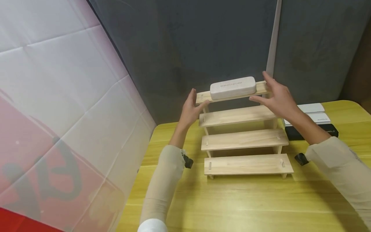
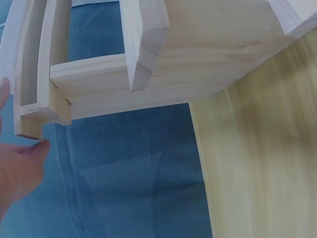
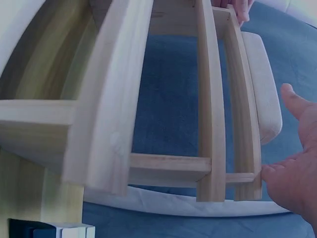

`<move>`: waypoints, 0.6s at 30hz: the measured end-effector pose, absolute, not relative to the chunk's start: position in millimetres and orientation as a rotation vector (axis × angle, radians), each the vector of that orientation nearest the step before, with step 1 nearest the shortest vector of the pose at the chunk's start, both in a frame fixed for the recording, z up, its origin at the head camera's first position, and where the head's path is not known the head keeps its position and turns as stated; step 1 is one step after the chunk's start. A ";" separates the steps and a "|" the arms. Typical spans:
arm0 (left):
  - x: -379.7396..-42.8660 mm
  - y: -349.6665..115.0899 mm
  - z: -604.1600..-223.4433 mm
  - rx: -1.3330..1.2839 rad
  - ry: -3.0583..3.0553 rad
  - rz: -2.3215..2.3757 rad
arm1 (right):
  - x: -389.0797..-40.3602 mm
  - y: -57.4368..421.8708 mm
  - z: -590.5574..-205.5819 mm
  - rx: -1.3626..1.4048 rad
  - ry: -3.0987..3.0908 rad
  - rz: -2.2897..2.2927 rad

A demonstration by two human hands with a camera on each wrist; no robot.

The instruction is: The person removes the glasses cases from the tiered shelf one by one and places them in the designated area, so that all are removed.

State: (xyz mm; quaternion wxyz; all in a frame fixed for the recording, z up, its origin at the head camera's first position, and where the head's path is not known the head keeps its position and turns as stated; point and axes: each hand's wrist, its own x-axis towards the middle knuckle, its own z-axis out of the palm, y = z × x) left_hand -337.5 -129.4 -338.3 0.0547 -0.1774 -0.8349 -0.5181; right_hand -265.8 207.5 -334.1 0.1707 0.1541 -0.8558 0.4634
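A pale wooden shelf rack [image 1: 246, 140] with several stepped tiers stands on the table. On its top tier lies a white, rounded oblong case [image 1: 233, 88], which resembles a glasses case and bears small lettering. My left hand [image 1: 189, 111] is at the left end of the top tier, thumb in front and fingers behind, spread apart. In the left wrist view its fingertips are right at the board's end [image 2: 29, 128]. At the opposite end, my right hand [image 1: 279, 98] has thumb and fingers extended wide, its palm side by the board. The lower tiers hold nothing.
Right of the rack, white boxes [image 1: 317, 117] and a black box [image 1: 311, 132] lie on the yellow wood-grain table [image 1: 237, 203], partly hidden by my right forearm. Grey cloth [image 1: 185, 48] hangs behind the table, and a white and pink panel [image 1: 72, 96] stands on the left.
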 end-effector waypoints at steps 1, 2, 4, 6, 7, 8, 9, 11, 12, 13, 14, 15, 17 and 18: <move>-338.5 -128.7 -338.2 -0.533 -2.540 -1.566 | -267.5 206.3 -332.3 0.437 -2.446 1.324; -339.4 -128.0 -338.2 -0.525 -2.545 -1.558 | -269.1 205.0 -330.5 0.435 -2.461 1.327; -341.5 -126.9 -338.4 -0.503 -2.564 -1.528 | -272.3 202.8 -327.4 0.426 -2.483 1.340; -343.4 -125.9 -338.7 -0.482 -2.581 -1.497 | -275.6 200.3 -324.1 0.416 -2.500 1.350; -344.2 -125.3 -338.9 -0.471 -2.588 -1.486 | -277.1 198.9 -322.4 0.410 -2.507 1.352; -344.8 -124.7 -339.1 -0.460 -2.594 -1.474 | -278.5 197.6 -321.1 0.404 -2.515 1.357; -345.1 -124.1 -339.4 -0.450 -2.601 -1.465 | -279.9 196.6 -319.9 0.399 -2.522 1.360; -345.6 -123.0 -340.0 -0.445 -2.605 -1.454 | -282.4 194.6 -317.9 0.392 -2.535 1.345; -345.8 -122.6 -340.4 -0.442 -2.608 -1.454 | -283.4 193.9 -317.1 0.389 -2.538 1.338; -346.2 -122.1 -340.9 -0.446 -2.607 -1.450 | -284.2 193.2 -316.4 0.387 -2.543 1.330; -346.2 -121.6 -341.3 -0.450 -2.605 -1.448 | -285.1 192.6 -315.9 0.384 -2.548 1.326; -346.3 -121.3 -341.6 -0.453 -2.603 -1.448 | -286.0 192.0 -315.4 0.380 -2.551 1.322; -346.4 -120.5 -342.0 -0.458 -2.596 -1.453 | -287.7 190.3 -314.3 0.373 -2.554 1.328; -346.3 -120.2 -342.1 -0.460 -2.591 -1.457 | -288.4 189.7 -313.7 0.371 -2.556 1.342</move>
